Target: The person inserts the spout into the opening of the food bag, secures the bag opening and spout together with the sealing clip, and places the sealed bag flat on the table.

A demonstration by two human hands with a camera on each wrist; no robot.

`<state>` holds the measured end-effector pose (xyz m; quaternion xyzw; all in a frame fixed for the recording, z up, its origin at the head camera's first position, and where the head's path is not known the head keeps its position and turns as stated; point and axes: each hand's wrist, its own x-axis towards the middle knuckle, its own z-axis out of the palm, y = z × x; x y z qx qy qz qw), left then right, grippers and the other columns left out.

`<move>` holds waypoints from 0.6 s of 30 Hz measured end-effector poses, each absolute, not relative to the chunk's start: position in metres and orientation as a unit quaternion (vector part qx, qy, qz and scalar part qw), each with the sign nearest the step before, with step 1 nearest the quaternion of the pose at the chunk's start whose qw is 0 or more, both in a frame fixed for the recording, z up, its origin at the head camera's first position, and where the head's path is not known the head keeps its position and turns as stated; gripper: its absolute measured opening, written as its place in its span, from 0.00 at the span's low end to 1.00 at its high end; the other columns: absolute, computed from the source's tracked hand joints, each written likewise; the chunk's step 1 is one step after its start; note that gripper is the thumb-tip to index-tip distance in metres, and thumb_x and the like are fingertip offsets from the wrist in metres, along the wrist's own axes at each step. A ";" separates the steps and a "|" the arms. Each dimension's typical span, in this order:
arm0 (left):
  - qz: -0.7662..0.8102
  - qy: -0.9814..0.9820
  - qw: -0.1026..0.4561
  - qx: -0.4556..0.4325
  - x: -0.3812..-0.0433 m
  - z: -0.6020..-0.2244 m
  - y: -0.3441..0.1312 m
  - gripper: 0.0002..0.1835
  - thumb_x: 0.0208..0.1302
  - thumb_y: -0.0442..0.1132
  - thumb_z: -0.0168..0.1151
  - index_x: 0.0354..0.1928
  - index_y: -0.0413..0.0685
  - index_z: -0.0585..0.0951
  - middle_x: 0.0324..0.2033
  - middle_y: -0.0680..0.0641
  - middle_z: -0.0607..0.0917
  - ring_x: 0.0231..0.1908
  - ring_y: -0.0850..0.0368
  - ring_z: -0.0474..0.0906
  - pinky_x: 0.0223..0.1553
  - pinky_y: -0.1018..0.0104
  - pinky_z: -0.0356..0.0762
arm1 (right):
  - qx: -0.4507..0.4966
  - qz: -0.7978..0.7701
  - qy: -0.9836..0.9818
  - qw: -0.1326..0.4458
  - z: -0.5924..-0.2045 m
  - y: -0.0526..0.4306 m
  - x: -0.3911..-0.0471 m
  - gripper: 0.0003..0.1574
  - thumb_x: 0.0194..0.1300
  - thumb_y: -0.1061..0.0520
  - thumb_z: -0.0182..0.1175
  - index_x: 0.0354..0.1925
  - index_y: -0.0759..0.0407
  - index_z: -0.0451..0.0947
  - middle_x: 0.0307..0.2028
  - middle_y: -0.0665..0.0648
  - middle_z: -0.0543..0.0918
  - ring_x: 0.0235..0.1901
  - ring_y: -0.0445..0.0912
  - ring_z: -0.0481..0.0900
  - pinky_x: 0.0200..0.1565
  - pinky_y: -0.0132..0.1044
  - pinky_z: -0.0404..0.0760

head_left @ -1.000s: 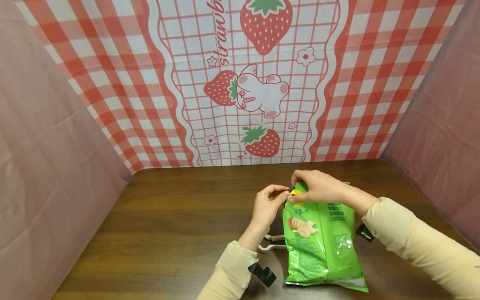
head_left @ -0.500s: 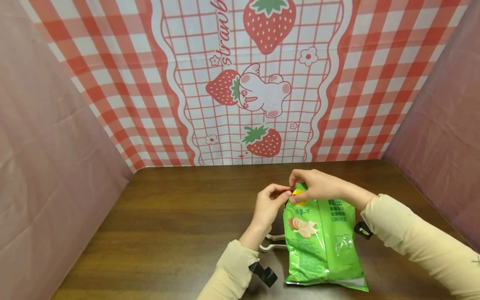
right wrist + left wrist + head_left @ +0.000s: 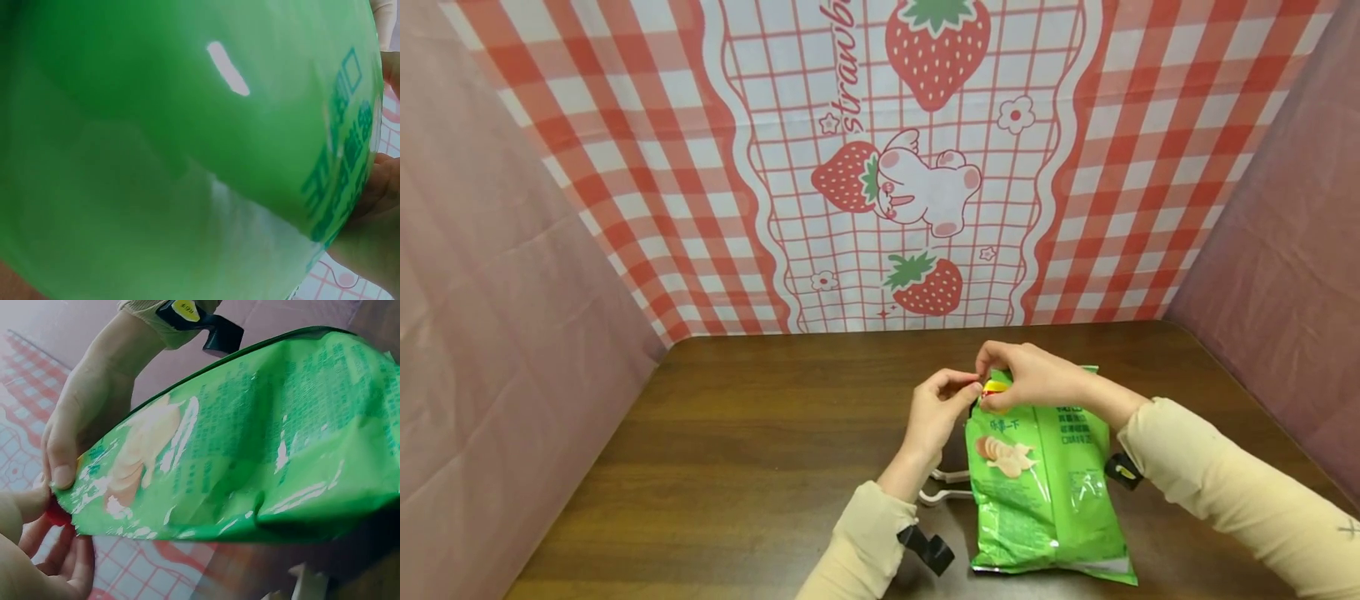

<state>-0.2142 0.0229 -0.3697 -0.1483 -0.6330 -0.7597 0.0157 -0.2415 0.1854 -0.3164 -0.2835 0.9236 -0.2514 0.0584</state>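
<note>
A green bag of chips is upright in the head view, its printed face toward the camera and its top end at the two hands. Whether its bottom edge rests on the wooden surface is hard to tell.

At the bag's upper left corner, the left hand pinches the edge between thumb and fingers. The right hand comes across the top of the bag and grips it just beside that corner, thumb on the front, fingers bent over the top edge. The fingertips of both nearly meet there, and the left wrist view shows a small bit of red between them, too hidden to name.

The bag's front carries a yellow-and-red logo, partly behind the right thumb, and below it a picture of sliced potato. The right wrist view is mostly filled by its glossy, bulging film.

Two pale, rounded handle-like ends poke out from the bag's left side, the rest hidden by it. Cream sleeves with black mounts come in on either side of the bag. Beyond the bag hangs a strawberry-printed cloth.
</note>
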 end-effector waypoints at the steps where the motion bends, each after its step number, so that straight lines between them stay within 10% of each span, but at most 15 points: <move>1: -0.754 -0.637 0.002 -0.157 -0.215 -0.369 0.020 0.11 0.51 0.32 0.59 0.37 0.33 0.77 0.30 0.46 0.79 0.28 0.65 0.71 0.28 0.75 0.68 | -0.283 -0.255 0.923 0.057 -0.317 0.186 -0.241 0.22 0.41 0.46 0.65 0.35 0.47 0.66 0.31 0.45 0.77 0.33 0.40 0.72 0.32 0.35 0.68; 8: -0.690 -0.670 -0.092 -0.259 -0.225 -0.376 0.003 0.18 0.50 0.28 0.59 0.46 0.35 0.72 0.40 0.37 0.77 0.36 0.54 0.75 0.36 0.69 0.73 | -0.281 -0.257 0.922 0.071 -0.321 0.187 -0.241 0.23 0.42 0.45 0.64 0.35 0.49 0.67 0.33 0.45 0.76 0.39 0.42 0.73 0.34 0.36 0.67; 18: -0.649 -0.711 -0.074 -0.259 -0.233 -0.386 0.008 0.19 0.47 0.28 0.61 0.44 0.49 0.74 0.37 0.47 0.79 0.30 0.60 0.77 0.31 0.68 0.75 | -0.283 -0.252 0.922 0.076 -0.319 0.190 -0.241 0.25 0.44 0.40 0.62 0.37 0.49 0.67 0.36 0.46 0.76 0.44 0.44 0.72 0.38 0.38 0.68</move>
